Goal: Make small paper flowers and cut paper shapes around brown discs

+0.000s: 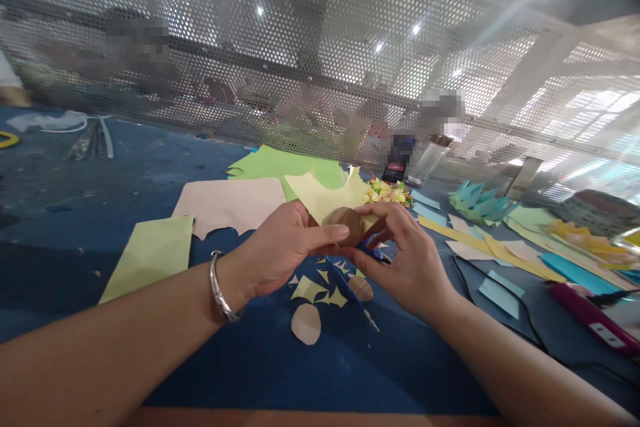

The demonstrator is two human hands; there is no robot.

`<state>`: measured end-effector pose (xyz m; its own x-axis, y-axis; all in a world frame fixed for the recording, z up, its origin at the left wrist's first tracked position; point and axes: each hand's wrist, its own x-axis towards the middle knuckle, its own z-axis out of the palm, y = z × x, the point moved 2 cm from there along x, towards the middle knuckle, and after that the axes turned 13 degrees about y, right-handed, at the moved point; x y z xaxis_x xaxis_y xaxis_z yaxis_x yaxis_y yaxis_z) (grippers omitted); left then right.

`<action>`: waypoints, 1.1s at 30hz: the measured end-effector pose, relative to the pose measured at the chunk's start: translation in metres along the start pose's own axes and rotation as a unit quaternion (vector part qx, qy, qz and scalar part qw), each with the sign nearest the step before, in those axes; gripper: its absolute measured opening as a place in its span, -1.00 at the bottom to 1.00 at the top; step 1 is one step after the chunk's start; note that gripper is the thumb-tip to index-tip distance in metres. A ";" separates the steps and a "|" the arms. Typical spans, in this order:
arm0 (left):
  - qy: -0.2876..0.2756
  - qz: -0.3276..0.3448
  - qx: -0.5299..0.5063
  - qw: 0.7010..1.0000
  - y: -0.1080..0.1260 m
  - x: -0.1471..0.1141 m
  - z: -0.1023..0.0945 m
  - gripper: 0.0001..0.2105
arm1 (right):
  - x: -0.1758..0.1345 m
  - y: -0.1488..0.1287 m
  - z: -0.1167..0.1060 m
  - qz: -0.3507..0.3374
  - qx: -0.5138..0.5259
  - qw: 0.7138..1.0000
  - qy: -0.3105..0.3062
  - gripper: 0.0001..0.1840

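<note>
My left hand (295, 240) pinches a paper oval (347, 223) under its thumb, together with what looks like the lower edge of a yellow paper sheet (325, 193) with curved cut-outs. On the other side, the fingers of my right hand (397, 247) close on the same oval. A blue object (373, 250) shows by the right fingers; whether it is held is unclear. Below lie a pale paper oval (306, 323), a shaded paper oval (361, 288), yellow paper scraps (310, 288) and a thin blue pen-like tool (367, 313).
Pink paper (230, 203), yellow-green paper (150, 250) and green paper (290, 163) lie ahead and left. Small folded pieces (387, 192), a phone (399, 157) and a bottle (433, 160) stand before a perforated screen (300, 80). A magenta device (595, 320) with black cable lies right.
</note>
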<state>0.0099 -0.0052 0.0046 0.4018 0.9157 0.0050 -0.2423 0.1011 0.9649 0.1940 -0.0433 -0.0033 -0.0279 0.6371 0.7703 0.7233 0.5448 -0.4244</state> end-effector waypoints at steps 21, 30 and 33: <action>0.015 -0.033 -0.036 0.999 -0.007 0.007 -0.006 -0.94 | 0.001 0.001 0.000 0.034 0.072 0.997 -0.014 -0.68; 0.044 -0.036 -0.018 0.998 -0.002 0.005 -0.005 -0.88 | 0.001 0.000 -0.002 -0.024 0.040 0.999 0.010 -0.69; 0.039 -0.033 -0.017 0.999 -0.002 0.004 -0.005 -0.89 | 0.002 -0.002 -0.004 -0.040 0.033 0.998 0.018 -0.69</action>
<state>0.0079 0.0004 0.0018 0.3488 0.9338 -0.0795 -0.2474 0.1736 0.9532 0.1948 -0.0451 0.0010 -0.0578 0.5701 0.8195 0.6733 0.6284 -0.3896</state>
